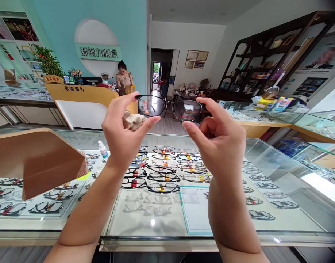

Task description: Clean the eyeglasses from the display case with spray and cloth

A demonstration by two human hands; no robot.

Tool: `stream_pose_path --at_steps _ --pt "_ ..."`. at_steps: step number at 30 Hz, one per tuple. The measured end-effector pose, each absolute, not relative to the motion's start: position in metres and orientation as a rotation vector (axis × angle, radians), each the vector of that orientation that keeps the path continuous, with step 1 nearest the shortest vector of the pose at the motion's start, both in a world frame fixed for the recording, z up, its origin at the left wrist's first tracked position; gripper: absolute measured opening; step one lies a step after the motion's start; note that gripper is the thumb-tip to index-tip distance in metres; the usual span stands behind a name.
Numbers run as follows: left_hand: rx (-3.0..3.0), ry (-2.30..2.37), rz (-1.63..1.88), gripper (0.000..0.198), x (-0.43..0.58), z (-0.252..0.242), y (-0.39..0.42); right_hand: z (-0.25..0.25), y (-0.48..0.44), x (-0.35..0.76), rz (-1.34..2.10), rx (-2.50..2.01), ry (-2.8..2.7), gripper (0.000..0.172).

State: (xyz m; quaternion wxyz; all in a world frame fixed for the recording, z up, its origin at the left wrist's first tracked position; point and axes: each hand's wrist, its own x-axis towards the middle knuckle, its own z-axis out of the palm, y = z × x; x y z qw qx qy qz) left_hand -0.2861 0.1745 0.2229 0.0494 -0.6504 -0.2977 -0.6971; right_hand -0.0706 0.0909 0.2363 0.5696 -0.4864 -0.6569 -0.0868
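Observation:
Both my hands hold up a pair of dark-rimmed eyeglasses [151,106] above the glass counter, lenses facing me. My left hand [123,126] pinches the left rim between thumb and fingers, with a crumpled beige cloth [134,120] also tucked in its palm. On the other side, my right hand [219,133] grips the right rim between thumb and index finger, its other fingers curled. An orange-red mark shows through the left lens. Below, inside the case, lie rows of eyeglass frames [163,177] with coloured tags.
A white spray bottle [103,149] stands on the glass counter [162,235]. At left is a brown folded box-like object [47,153]. A white sheet with a teal border [196,215] lies at front. Behind, a person [124,77] stands beside the cashier desk [82,96].

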Motion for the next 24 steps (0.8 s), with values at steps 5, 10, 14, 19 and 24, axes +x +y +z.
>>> stream_pose_path --at_steps 5,10,14,19,24 --pt "-1.819 -0.885 -2.068 0.069 -0.280 0.216 0.178 0.231 0.098 -0.065 -0.245 -1.151 -1.546 0.058" --pt "-1.867 -0.868 -2.069 0.067 -0.280 0.213 0.175 0.228 0.101 -0.063 -0.196 -1.118 -1.546 0.066" --pt "-1.916 -0.773 -2.182 0.072 -0.285 0.209 0.188 0.227 0.103 -0.063 -0.111 -1.013 -1.509 0.060" --pt "-1.860 -0.601 -2.323 0.081 -0.293 0.199 0.223 0.226 0.103 -0.065 -0.060 -0.844 -1.436 0.042" --pt "-1.815 -0.544 -2.349 0.077 -0.292 0.196 0.236 0.228 0.098 -0.068 -0.028 -0.820 -1.401 0.038"
